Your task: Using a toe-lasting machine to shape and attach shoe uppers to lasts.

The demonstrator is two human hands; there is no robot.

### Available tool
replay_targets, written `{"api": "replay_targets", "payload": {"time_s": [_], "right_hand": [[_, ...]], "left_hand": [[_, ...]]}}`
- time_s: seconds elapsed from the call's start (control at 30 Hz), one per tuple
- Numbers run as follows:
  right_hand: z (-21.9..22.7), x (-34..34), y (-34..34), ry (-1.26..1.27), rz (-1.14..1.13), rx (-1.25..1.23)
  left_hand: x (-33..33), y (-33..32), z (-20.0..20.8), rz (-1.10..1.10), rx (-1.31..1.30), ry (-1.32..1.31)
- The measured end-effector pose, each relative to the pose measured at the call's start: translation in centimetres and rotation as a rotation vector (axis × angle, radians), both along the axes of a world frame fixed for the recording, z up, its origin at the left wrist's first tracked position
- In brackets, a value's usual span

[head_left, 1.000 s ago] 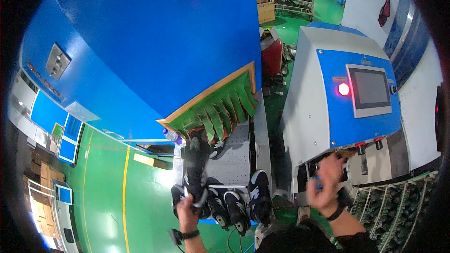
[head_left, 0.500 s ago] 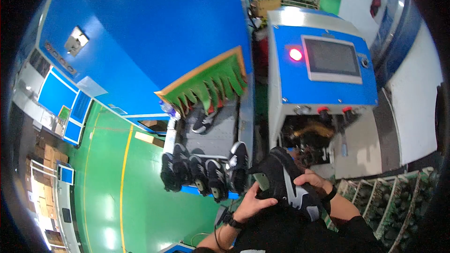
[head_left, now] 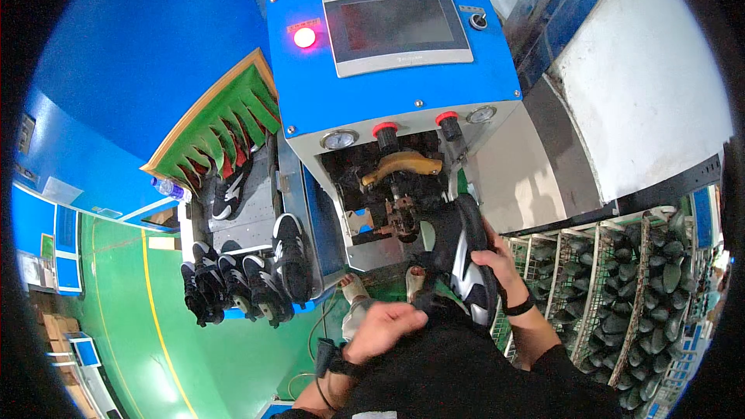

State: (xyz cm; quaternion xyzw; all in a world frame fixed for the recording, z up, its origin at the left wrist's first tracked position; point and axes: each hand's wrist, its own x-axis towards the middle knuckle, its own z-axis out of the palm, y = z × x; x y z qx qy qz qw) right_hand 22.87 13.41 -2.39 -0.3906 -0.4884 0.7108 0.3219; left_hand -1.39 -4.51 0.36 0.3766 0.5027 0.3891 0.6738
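Note:
A black sneaker [head_left: 464, 278] with a white and grey side panel is held in my right hand [head_left: 498, 265], thumb on its side. It stands nearly upright, close to the opening of a blue and white machine [head_left: 403, 97]; a pale green piece shows at its collar. My left hand [head_left: 386, 330] is apart from the sneaker, in front of my dark shirt, fingers curled together; whether anything is in them is hidden. Inside the machine's opening are a curved yellow-brown pad [head_left: 403, 165] and a dark metal mechanism [head_left: 401, 217].
Left of the machine, several black sneakers [head_left: 290, 260] stand at the end of a conveyor [head_left: 260, 225]; another lies by a green strip curtain [head_left: 225, 136]. A rack [head_left: 625, 295] full of dark shoe-shaped pieces is at my right. Two feet [head_left: 353, 287] show below the machine.
My view has swung right and nearer the machine. My left hand has let go of the sneaker and drawn back. The sneaker, now in my right hand alone, has turned more upright beside the machine's opening.

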Motion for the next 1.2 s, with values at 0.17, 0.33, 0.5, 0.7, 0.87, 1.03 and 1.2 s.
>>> {"api": "replay_targets", "payload": {"time_s": [0.17,0.33,0.5,0.7,0.87,1.03,1.2], "right_hand": [[0.8,-4.3,2.5,-0.379,0.038,0.541],[2.0,-10.9,3.6,-0.997,0.235,0.668],[0.2,-13.4,3.3,-1.094,0.268,0.899],[-1.2,-17.4,3.5,-1.363,0.038,1.004],[-1.2,-18.4,3.2,-1.295,0.031,0.839],[-2.2,-16.2,2.6,-1.225,-0.045,0.903],[0.4,-14.4,-1.5,-1.069,-0.112,0.998]], "left_hand": [[-1.6,1.0,-3.5,0.408,-0.239,-0.102],[-3.2,3.3,-8.0,0.578,-0.335,-0.176],[-4.6,3.9,-10.8,0.542,-0.365,-0.384],[-4.8,5.3,-13.2,0.615,-0.320,-0.419],[-6.4,4.2,-14.3,0.559,-0.377,-0.349],[-5.7,3.7,-12.2,0.430,-0.315,-0.254],[-6.0,3.4,-8.8,0.166,-0.252,-0.161]]}}
